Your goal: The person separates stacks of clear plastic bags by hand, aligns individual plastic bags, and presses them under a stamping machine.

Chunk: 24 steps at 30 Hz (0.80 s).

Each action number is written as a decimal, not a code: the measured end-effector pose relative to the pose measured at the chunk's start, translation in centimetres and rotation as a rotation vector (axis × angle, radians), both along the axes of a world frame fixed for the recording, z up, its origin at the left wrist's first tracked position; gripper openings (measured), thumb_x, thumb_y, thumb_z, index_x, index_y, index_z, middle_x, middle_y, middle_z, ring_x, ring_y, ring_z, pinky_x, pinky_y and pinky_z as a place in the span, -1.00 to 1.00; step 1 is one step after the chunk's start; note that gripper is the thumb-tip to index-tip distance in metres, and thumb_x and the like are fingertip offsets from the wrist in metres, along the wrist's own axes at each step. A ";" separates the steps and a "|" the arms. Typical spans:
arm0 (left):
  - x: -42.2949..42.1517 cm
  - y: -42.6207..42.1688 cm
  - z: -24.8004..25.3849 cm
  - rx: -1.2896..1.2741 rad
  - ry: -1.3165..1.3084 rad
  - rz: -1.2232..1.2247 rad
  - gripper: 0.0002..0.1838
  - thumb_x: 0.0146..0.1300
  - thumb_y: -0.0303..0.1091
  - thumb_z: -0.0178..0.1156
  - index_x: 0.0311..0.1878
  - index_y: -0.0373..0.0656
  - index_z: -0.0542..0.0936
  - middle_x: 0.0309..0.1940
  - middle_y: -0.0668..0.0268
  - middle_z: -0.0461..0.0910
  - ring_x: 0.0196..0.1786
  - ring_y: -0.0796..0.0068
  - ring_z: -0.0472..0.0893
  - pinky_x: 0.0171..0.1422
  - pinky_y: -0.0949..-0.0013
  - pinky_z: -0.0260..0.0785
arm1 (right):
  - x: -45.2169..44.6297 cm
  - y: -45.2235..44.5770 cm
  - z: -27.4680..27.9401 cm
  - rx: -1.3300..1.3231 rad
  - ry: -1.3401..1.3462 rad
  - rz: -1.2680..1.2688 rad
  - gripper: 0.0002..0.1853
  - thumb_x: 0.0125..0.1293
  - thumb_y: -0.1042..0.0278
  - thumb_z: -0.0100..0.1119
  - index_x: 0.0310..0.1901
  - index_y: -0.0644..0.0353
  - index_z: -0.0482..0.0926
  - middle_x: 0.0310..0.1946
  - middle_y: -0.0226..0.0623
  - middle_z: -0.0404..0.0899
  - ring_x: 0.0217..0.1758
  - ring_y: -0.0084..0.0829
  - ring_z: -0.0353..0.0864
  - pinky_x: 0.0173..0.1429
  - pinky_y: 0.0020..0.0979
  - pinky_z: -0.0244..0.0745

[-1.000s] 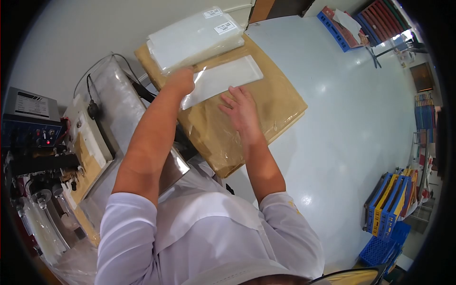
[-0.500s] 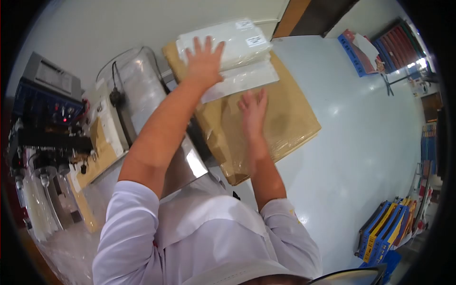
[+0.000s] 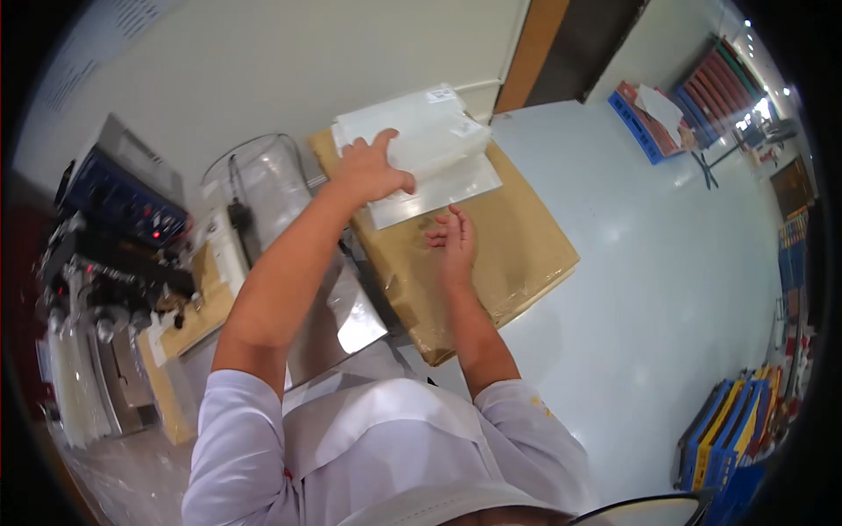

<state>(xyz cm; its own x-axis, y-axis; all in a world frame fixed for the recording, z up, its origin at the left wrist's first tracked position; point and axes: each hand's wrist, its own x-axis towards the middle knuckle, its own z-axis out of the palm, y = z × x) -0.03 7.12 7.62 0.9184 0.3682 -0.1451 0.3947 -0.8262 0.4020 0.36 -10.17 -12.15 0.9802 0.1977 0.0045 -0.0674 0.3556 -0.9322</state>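
Observation:
My left hand (image 3: 373,171) lies with spread fingers on the near left part of a stack of clear plastic bags (image 3: 421,131) with white labels. Under its thumb side, a flat translucent bag (image 3: 447,188) sticks out along the near side of the stack. My right hand (image 3: 454,241) is just below that bag's near edge, over the brown wrapped package (image 3: 517,237), its fingers slightly curled and apart, holding nothing. The stack and the flat bag both rest on this package.
At the left stands a machine with a blue control box (image 3: 123,197) and a lit red light. A metal surface (image 3: 338,320) lies beside the package. Blue and yellow crates (image 3: 724,430) stand at the lower right, a blue crate (image 3: 636,127) at the upper right.
My left hand moved from the flat bag's left end up onto the labelled stack. The stack's near right part now looks bent up. My right hand's fingers shifted slightly, and the camera view turned.

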 end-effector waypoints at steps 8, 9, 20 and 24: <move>-19.9 -1.3 5.0 0.250 -0.488 -0.385 0.01 -0.33 -0.31 0.43 0.40 -0.04 0.35 0.23 -0.05 0.37 0.29 -0.13 0.35 0.39 0.03 0.25 | -5.1 -7.6 9.8 0.872 0.271 0.478 -0.05 0.20 -0.51 0.09 0.40 0.13 0.31 0.33 -0.21 0.42 0.34 -0.26 0.42 0.31 -0.15 0.43; -21.9 -0.7 5.5 0.302 -0.557 -0.411 0.01 -0.34 -0.33 0.41 0.40 -0.06 0.36 0.25 -0.04 0.36 0.31 -0.13 0.33 0.40 0.02 0.24 | -5.0 -8.7 9.3 0.870 0.279 0.503 -0.09 0.23 -0.46 0.11 0.39 0.14 0.32 0.33 -0.21 0.43 0.34 -0.25 0.43 0.31 -0.13 0.43; -38.7 4.1 4.0 -1.225 -1.004 0.371 -0.26 0.24 -0.30 0.38 0.44 -0.25 0.31 0.20 0.24 0.55 0.21 0.49 0.53 0.34 0.41 0.34 | -13.9 1.7 17.0 0.434 0.254 0.470 -0.46 0.50 -0.08 0.00 0.30 0.17 0.40 0.18 -0.23 0.55 0.26 -0.24 0.54 0.30 -0.14 0.50; -42.9 5.4 3.5 -1.329 -1.026 0.389 -0.48 0.44 -0.29 0.15 0.40 -0.24 0.38 0.13 0.37 0.61 0.13 0.69 0.56 0.24 0.51 0.40 | -16.5 4.3 18.1 0.307 0.277 0.413 -0.45 0.52 -0.12 -0.07 0.27 0.17 0.42 0.15 -0.25 0.58 0.18 -0.27 0.60 0.22 -0.20 0.58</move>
